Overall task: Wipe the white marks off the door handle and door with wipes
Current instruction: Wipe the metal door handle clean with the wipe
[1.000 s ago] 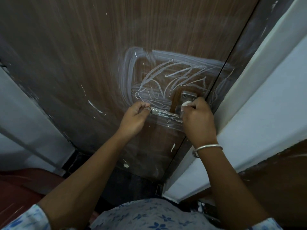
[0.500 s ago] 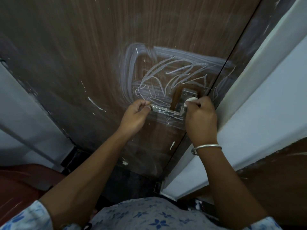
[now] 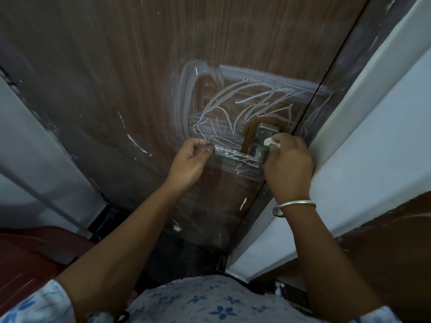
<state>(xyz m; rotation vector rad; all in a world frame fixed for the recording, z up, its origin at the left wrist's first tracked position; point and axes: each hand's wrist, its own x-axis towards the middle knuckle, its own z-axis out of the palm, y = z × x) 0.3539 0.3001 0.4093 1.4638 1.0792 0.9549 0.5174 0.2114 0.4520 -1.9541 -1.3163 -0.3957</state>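
right hand [image 3: 288, 164] and wipe [image 3: 270, 142] seemingly shifted up the handle

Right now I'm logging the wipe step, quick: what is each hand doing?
Left hand: closed, pinching the free end of the door handle.
Right hand: closed on a white wipe, pressed at the handle's base.

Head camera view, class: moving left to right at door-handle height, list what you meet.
Left hand → scribbled metal door handle → crumpled white wipe → right hand → pale door frame.
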